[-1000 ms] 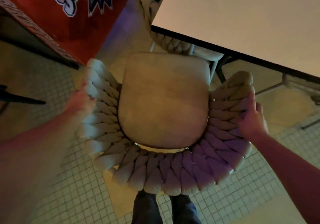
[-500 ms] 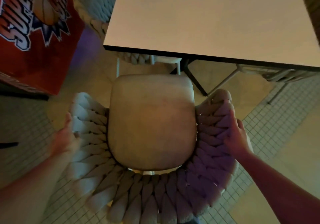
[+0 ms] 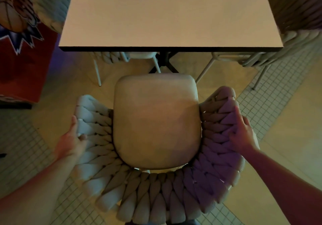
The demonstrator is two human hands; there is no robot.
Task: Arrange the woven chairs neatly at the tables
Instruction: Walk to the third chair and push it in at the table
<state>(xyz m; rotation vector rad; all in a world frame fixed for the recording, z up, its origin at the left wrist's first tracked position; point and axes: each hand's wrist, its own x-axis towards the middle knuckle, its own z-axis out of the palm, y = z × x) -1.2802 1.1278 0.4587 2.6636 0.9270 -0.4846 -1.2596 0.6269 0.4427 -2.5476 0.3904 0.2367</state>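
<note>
Cream woven-rope chair with padded seat [image 3: 156, 120] sits squared to near edge of beige square table [image 3: 167, 13], seat not yet tucked under. Left hand [image 3: 71, 141] and right hand [image 3: 242, 134] each clamp a woven armrest. Side chairs look placed; push-in remains.

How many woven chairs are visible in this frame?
3: one woven chair gripped by both hands in front of the table, one at its left side, one at its right. Others may be hidden.

Cushioned woven chair [image 3: 156, 155] faces the table [image 3: 165, 15], apart.
</note>
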